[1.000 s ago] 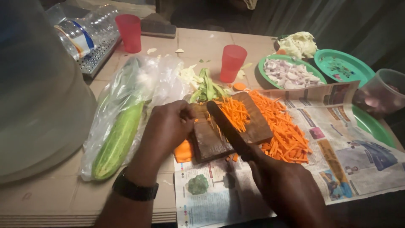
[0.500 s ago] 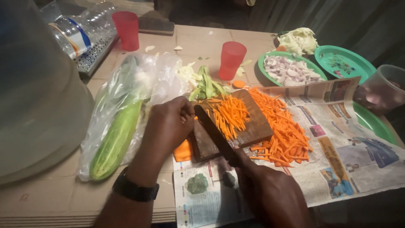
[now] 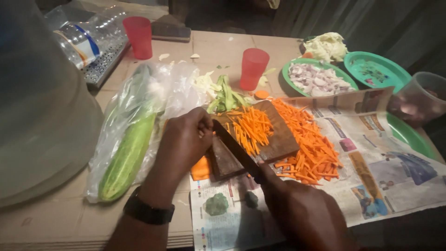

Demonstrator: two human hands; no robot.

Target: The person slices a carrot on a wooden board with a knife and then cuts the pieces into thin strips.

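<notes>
My right hand [image 3: 304, 214] grips the handle of a dark knife [image 3: 234, 149] whose blade lies across the left part of a brown wooden cutting board [image 3: 278, 137]. My left hand [image 3: 183, 142], with a black wristband, presses on the board's left edge and pinches a small piece of carrot next to the blade. Thin orange carrot sticks [image 3: 253, 128] lie on the board to the right of the blade. A bigger heap of carrot sticks [image 3: 311, 144] sits on the newspaper [image 3: 381, 176] beside the board.
A cucumber [image 3: 127, 155] in a clear plastic bag lies at left. Green peels [image 3: 225, 95], two red cups [image 3: 253, 67], a green plate of chopped onion [image 3: 318, 79], cabbage [image 3: 327, 46], other green plates [image 3: 376, 69] and a clear tub [image 3: 423, 97] stand behind and right. A big translucent container [image 3: 42, 107] fills the left.
The knife blade has moved left across the board, away from the cut sticks and up against my left fingers. My right hand followed it leftward.
</notes>
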